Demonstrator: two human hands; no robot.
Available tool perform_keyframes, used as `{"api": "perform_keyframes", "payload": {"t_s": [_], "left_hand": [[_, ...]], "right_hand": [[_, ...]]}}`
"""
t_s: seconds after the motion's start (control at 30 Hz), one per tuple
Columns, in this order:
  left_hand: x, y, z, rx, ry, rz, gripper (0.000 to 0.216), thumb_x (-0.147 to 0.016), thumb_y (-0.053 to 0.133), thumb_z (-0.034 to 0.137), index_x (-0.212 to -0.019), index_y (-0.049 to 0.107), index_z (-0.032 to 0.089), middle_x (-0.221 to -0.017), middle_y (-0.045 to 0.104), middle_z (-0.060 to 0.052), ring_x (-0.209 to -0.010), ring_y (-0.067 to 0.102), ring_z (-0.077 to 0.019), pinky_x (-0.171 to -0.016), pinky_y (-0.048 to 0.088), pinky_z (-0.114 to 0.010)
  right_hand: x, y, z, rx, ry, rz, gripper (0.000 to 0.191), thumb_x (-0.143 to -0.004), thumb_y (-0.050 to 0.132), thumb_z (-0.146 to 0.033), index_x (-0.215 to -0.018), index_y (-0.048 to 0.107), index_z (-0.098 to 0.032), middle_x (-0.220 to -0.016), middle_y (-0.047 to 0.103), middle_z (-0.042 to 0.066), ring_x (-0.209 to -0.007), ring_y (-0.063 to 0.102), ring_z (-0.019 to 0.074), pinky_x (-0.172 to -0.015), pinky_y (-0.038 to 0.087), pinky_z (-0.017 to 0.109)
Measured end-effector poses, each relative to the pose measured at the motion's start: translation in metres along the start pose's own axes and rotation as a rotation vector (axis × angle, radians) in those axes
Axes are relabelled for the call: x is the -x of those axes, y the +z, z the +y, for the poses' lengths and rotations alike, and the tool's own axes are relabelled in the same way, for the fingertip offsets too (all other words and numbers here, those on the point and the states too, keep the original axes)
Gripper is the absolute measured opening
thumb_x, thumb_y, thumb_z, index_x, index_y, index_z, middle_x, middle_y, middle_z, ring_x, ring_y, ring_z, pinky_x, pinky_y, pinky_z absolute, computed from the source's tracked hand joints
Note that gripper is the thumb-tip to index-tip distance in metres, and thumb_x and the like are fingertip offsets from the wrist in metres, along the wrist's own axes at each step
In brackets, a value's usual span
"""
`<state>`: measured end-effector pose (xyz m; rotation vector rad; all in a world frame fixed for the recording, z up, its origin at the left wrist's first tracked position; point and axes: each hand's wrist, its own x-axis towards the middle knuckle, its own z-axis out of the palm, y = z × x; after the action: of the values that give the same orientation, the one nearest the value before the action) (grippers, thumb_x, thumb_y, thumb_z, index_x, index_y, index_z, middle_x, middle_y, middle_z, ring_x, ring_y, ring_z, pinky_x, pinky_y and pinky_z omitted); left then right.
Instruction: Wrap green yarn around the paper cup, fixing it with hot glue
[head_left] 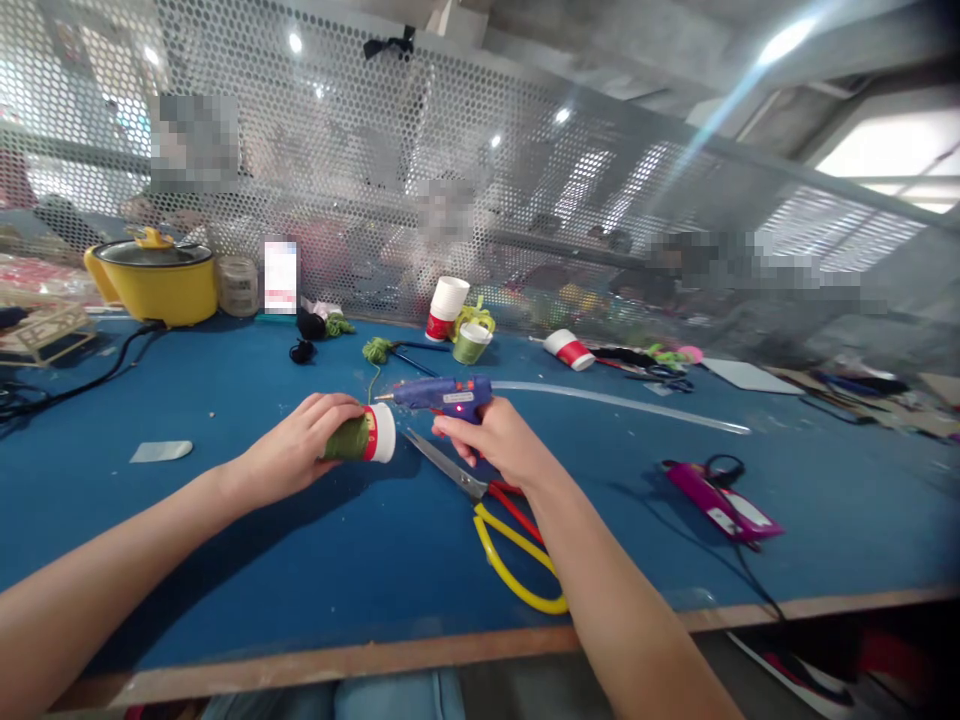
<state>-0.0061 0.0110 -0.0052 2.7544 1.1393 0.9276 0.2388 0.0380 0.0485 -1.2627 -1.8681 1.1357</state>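
Note:
My left hand [311,445] is closed around a paper cup [381,433] lying tilted on its side above the table. Green yarn wraps most of the cup; a red band and white rim show at its right end. A strand leads back to a small ball of green yarn [376,350]. My right hand [499,440] grips a blue hot glue gun [450,393], its nozzle close to the cup's upper edge. A long clear glue stick [622,398] sticks out of the gun's back. Under the right hand lie scissors [517,545] with red and yellow handles.
A yellow electric pot [156,285] and a jar [238,287] stand at the back left. Paper cups [448,305] are at the back by a perforated metal screen [360,190]. A purple pouch-like object [720,500] with a black cord lies at right.

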Motion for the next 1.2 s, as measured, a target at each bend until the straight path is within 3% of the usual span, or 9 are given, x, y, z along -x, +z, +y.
{"api": "perform_keyframes", "payload": {"t_s": [0.37, 1.2], "left_hand": [[0.0016, 0.0047, -0.0077, -0.026, 0.006, -0.002, 0.044, -0.079, 0.051, 0.012, -0.12, 0.036, 0.018, -0.118, 0.048, -0.011, -0.109, 0.043, -0.0258, -0.094, 0.039, -0.045], [0.0008, 0.0009, -0.0047, 0.108, -0.177, -0.054, 0.047, -0.071, 0.06, 0.016, -0.112, 0.038, 0.017, -0.112, 0.05, -0.011, -0.104, 0.049, -0.0243, -0.086, 0.044, -0.039]], "right_hand": [[0.0064, 0.0084, -0.0073, 0.187, 0.001, -0.029, 0.027, -0.071, 0.057, -0.034, -0.051, 0.049, -0.018, -0.038, 0.046, -0.004, -0.035, 0.042, 0.0075, -0.04, 0.037, 0.021], [0.0102, 0.0098, -0.0077, 0.286, 0.012, -0.019, 0.022, -0.069, 0.057, -0.034, -0.053, 0.05, -0.02, -0.038, 0.048, -0.003, -0.034, 0.043, 0.0099, -0.04, 0.035, 0.024]]}}
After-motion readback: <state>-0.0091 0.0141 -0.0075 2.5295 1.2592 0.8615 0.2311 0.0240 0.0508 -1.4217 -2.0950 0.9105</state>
